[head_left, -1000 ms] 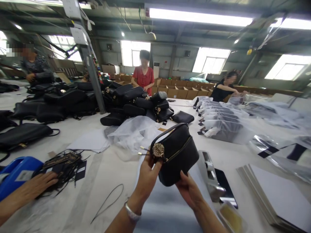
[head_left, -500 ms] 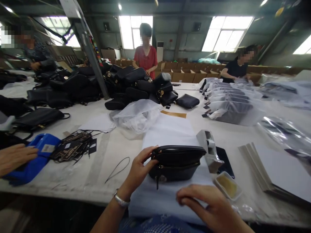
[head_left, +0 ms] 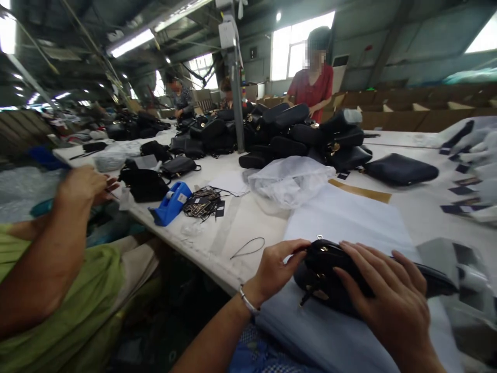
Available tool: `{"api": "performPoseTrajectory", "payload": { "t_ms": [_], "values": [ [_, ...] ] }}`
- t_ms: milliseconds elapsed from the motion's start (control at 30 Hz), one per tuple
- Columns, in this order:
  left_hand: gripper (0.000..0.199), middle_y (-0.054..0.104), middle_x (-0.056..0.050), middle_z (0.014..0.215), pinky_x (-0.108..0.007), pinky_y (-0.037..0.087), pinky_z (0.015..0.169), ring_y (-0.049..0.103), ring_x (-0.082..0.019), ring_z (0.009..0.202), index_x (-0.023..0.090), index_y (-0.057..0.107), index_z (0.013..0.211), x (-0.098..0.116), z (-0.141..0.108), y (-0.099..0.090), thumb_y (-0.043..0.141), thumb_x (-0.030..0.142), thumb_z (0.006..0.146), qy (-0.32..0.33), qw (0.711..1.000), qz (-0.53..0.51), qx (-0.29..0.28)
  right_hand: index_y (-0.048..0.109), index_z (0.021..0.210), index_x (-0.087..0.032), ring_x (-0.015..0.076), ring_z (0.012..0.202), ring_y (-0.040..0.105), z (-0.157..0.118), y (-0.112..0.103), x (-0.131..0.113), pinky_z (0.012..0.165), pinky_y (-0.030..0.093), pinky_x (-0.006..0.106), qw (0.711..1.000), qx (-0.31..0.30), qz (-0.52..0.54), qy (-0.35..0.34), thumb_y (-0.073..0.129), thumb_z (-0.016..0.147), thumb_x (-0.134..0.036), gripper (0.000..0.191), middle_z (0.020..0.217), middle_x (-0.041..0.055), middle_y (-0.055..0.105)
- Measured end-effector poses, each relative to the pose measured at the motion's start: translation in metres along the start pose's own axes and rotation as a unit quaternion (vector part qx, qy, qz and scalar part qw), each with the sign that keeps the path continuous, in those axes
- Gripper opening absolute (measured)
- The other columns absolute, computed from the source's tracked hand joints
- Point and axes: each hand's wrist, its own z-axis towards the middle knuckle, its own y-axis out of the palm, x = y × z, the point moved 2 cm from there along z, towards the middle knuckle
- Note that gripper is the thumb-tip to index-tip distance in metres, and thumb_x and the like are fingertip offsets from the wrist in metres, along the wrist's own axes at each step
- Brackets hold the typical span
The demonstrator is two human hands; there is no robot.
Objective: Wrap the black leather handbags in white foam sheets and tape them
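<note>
A small black handbag [head_left: 322, 280] with gold fittings lies on its side on a white paper sheet [head_left: 349, 217] at the table's near edge. My left hand [head_left: 277, 264] grips the bag's left end, thumb on top by the zipper. My right hand [head_left: 388, 290] lies over the top of the bag with fingers spread, holding it down. The bag's right half is hidden under that hand.
A co-worker in a green top sits at my left, one hand [head_left: 83, 186] raised. Also on the table are a blue tape dispenser [head_left: 171, 202], hang tags [head_left: 204, 202], a black cord [head_left: 248, 247], a clear plastic bag [head_left: 289, 181], a heap of black bags [head_left: 295, 134] and a grey dispenser [head_left: 458, 269].
The view has swung left. My right hand came down onto the bag, which lies flat on the paper. The co-worker's hand left the blue dispenser.
</note>
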Motion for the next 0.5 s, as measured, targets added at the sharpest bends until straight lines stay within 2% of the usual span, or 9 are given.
{"api": "performPoseTrajectory", "payload": {
  "t_ms": [100, 200, 267, 300, 400, 500],
  "values": [
    [0.036, 0.074, -0.008, 0.112, -0.031, 0.055, 0.092, 0.07, -0.019, 0.102, 0.021, 0.063, 0.126, -0.012, 0.003, 0.005, 0.063, 0.036, 0.093, -0.079, 0.986, -0.148, -0.024, 0.054, 0.142, -0.027, 0.0286, 0.111, 0.066, -0.006, 0.001, 0.001, 0.112, 0.035, 0.048, 1.0, 0.007, -0.015, -0.009, 0.068, 0.091, -0.028, 0.053, 0.127, 0.0054, 0.069],
    [0.064, 0.076, -0.009, 0.1, -0.029, 0.054, 0.086, 0.071, -0.017, 0.09, 0.016, 0.047, 0.138, -0.021, 0.004, 0.016, 0.072, 0.043, 0.086, -0.185, 0.926, -0.326, -0.036, 0.052, 0.143, -0.027, 0.0273, 0.106, 0.068, -0.007, 0.003, -0.001, 0.11, 0.037, 0.046, 0.999, 0.025, -0.037, -0.022, 0.069, 0.091, -0.028, 0.055, 0.123, 0.0047, 0.071],
    [0.063, 0.075, -0.009, 0.099, -0.03, 0.053, 0.087, 0.07, -0.017, 0.09, 0.015, 0.048, 0.135, -0.02, 0.001, 0.021, 0.073, 0.044, 0.085, -0.209, 0.907, -0.363, -0.03, 0.052, 0.143, -0.027, 0.0261, 0.102, 0.07, -0.006, 0.004, -0.004, 0.108, 0.039, 0.044, 0.998, 0.044, -0.045, -0.03, 0.07, 0.089, -0.027, 0.057, 0.12, 0.0037, 0.072],
    [0.055, 0.075, -0.01, 0.102, -0.03, 0.053, 0.089, 0.07, -0.017, 0.093, 0.015, 0.053, 0.131, -0.019, -0.002, 0.022, 0.071, 0.043, 0.087, -0.203, 0.914, -0.351, -0.02, 0.052, 0.143, -0.027, 0.026, 0.101, 0.07, -0.006, 0.004, -0.005, 0.108, 0.039, 0.044, 0.997, 0.051, -0.047, -0.032, 0.071, 0.089, -0.026, 0.057, 0.12, 0.0035, 0.072],
    [0.036, 0.073, -0.011, 0.111, -0.03, 0.054, 0.091, 0.069, -0.02, 0.102, 0.017, 0.065, 0.117, -0.015, -0.008, 0.01, 0.065, 0.041, 0.091, -0.14, 0.96, -0.243, -0.013, 0.054, 0.142, -0.027, 0.0279, 0.104, 0.07, -0.005, 0.003, -0.008, 0.108, 0.04, 0.046, 0.998, 0.047, -0.035, -0.017, 0.069, 0.09, -0.026, 0.054, 0.123, 0.0046, 0.071],
    [0.032, 0.074, -0.007, 0.111, -0.029, 0.056, 0.09, 0.07, -0.018, 0.102, 0.022, 0.064, 0.123, -0.029, 0.0, -0.026, 0.055, 0.039, 0.097, -0.096, 0.994, -0.036, -0.034, 0.055, 0.141, -0.028, 0.0298, 0.107, 0.068, -0.008, 0.0, -0.003, 0.109, 0.04, 0.049, 1.0, 0.023, -0.003, 0.0, 0.067, 0.091, -0.029, 0.051, 0.127, 0.0045, 0.069]
  ]
}}
